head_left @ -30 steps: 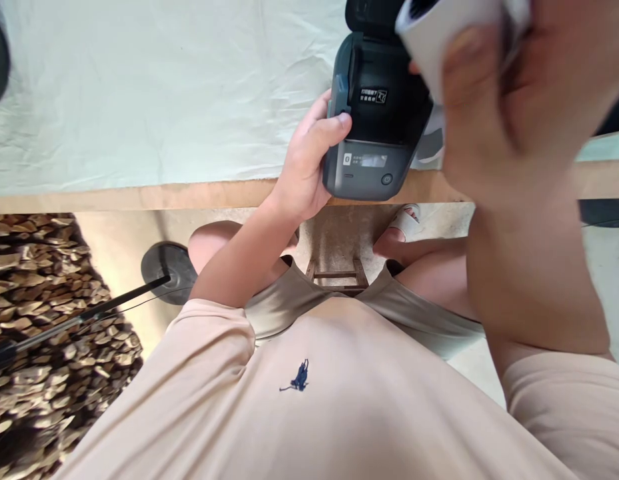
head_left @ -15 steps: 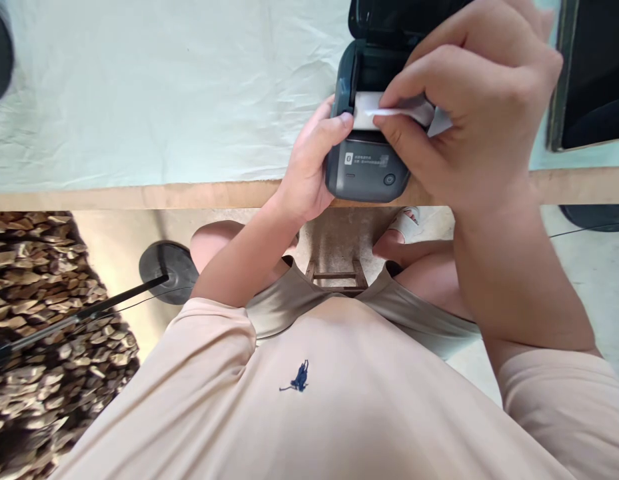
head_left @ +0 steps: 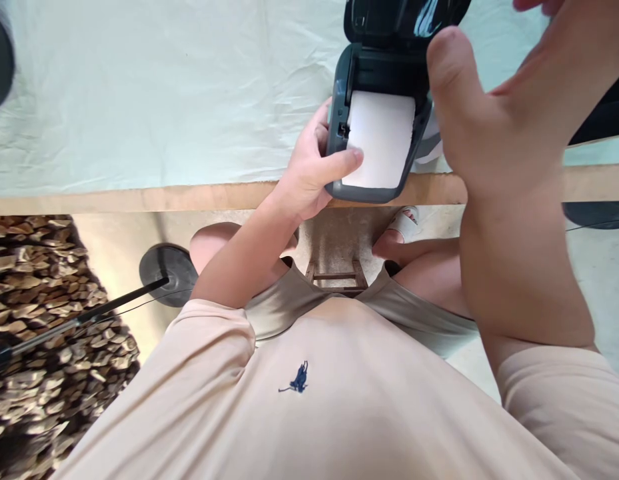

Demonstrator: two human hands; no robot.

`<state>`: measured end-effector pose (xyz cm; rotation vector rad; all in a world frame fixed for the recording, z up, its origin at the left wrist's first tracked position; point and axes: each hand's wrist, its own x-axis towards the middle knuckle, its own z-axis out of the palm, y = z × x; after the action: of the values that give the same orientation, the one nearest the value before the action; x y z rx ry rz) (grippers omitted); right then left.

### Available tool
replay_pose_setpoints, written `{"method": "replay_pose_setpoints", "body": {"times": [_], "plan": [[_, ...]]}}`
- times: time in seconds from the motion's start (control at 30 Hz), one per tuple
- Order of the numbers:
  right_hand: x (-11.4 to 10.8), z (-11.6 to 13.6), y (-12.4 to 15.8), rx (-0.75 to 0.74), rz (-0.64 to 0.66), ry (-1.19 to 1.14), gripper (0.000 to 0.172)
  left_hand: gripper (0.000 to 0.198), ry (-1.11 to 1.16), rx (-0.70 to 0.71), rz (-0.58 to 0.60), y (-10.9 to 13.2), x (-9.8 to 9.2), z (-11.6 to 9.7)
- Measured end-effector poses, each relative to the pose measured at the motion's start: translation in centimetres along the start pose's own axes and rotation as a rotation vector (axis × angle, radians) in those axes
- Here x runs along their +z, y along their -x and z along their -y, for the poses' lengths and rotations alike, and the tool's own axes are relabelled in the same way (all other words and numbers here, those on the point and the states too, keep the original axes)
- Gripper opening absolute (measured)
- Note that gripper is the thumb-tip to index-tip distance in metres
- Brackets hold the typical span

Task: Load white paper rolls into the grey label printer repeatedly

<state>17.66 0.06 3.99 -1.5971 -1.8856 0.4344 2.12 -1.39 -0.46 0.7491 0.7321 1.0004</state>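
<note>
A dark grey portable label printer tilts over the front edge of the table, its black lid swung up. White paper lies flat across its front, coming out of the roll bay. My left hand grips the printer's left side, with the thumb pressing on the paper's left edge. To the right, my right hand is lifted off the paper with thumb and fingers apart, holding nothing that shows; its fingertips run partly out of the view. Behind the printer's right side, a white and grey item is partly hidden.
A pale plastic sheet covers the table, which has a bare wooden front edge. At the right, a dark flat panel is mostly behind my hand. Below are a stand with a round base and a pile of wood pieces.
My right hand has let go of the paper and moved right, its fingers spreading. The paper now lies down over the printer's front, covering the power button; my left thumb has shifted onto it.
</note>
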Motion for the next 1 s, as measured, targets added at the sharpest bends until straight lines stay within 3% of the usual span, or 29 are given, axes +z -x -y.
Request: {"method": "replay_pose_setpoints", "body": {"times": [0.13,0.33,0.5,0.63,0.8,0.87,1.0], "plan": [[0.4,0.0,-0.4,0.045,-0.077,-0.004,0.061,0.031,-0.030,-0.022,-0.007,0.1,0.0,-0.2],[-0.1,1.1,-0.2,-0.164,0.141,0.107,0.041,0.032,0.015,0.004,-0.006,0.2,0.2,-0.4],[-0.4,1.1,-0.1,-0.160,0.177,0.117,0.047,0.037,0.080,0.027,0.027,0.3,0.1,-0.3],[-0.7,1.5,-0.1,-0.171,0.229,0.148,0.045,0.018,0.158,0.012,0.044,0.3,0.0,-0.5],[-0.6,2.3,0.0,-0.262,0.410,0.141,0.052,0.017,0.127,-0.019,-0.056,0.5,0.4,-0.5],[-0.4,2.4,0.1,-0.275,0.424,0.133,0.053,0.020,0.164,-0.014,-0.111,0.6,0.4,-0.4],[0.0,2.5,0.5,-0.242,0.393,0.112,0.050,0.045,0.111,-0.197,-0.207,0.9,-0.6,-0.1]]}}
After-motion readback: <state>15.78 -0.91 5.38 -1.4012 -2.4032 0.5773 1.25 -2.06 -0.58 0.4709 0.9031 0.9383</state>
